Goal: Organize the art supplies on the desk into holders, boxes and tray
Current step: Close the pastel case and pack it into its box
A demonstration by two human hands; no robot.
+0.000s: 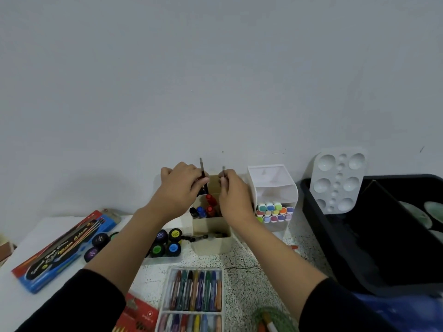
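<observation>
My left hand [178,186] pinches a thin dark pencil [201,165] held upright over the back compartment of a cream tiered desk holder [211,245]. My right hand [233,192] pinches a second thin pencil [223,170] beside it, also upright above that compartment. The holder's middle tier has red, blue and black markers [206,208]. Its low front tier has a dark pen lying flat [199,238]. The pencils' lower ends are hidden behind my fingers.
A white marker stand [273,188] with several pastel markers is at the right. A white palette [338,180] leans in a black tray [359,259]. Paint jars [167,243], a blue-red brush pack [64,250] and a crayon box [195,293] lie in front.
</observation>
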